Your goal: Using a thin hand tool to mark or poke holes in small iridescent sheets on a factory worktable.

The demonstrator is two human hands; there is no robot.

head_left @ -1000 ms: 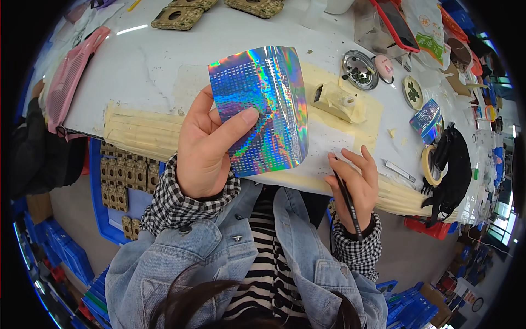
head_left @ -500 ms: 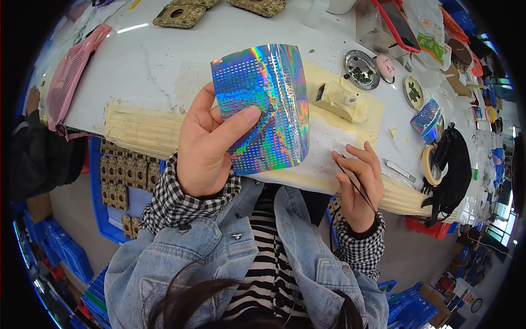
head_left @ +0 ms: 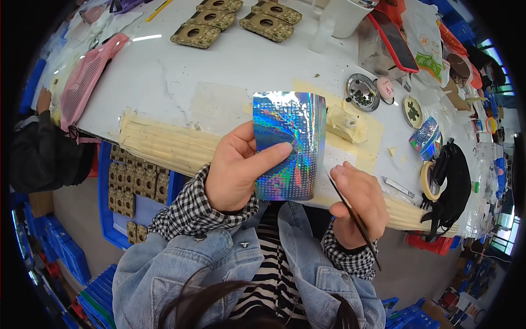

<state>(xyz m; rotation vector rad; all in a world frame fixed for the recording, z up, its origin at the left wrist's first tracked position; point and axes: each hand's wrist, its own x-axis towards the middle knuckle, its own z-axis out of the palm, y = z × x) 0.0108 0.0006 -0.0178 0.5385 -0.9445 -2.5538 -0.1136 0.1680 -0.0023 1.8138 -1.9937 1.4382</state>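
My left hand [head_left: 241,167] grips a shiny holographic sheet [head_left: 301,183], its thumb on the front and its fingers behind. Rows of small pale marks, like tiny stickers, cover the sheet, which is held up over the table's near edge. Just right of it, my right hand [head_left: 359,205] is closed around slim dark tweezers [head_left: 350,213]. Their tip points up and left, close to the sheet's right edge but apart from it. Behind the sheet, a block wrapped in cream tape [head_left: 348,123] sits on the table.
Several camouflage-patterned cases [head_left: 197,34] lie at the far side. A blue tray [head_left: 118,233] below left holds more. At right are a round metal dish [head_left: 362,92] with dark bits, a tape roll [head_left: 433,181], a black bag [head_left: 455,181] and silver tweezers [head_left: 400,187]. A pink basket [head_left: 90,82] stands left.
My left hand has brought the sheet lower and to the right. My right hand has turned, with the tweezers now nearer the sheet. The view has shifted, showing more of the far cases.
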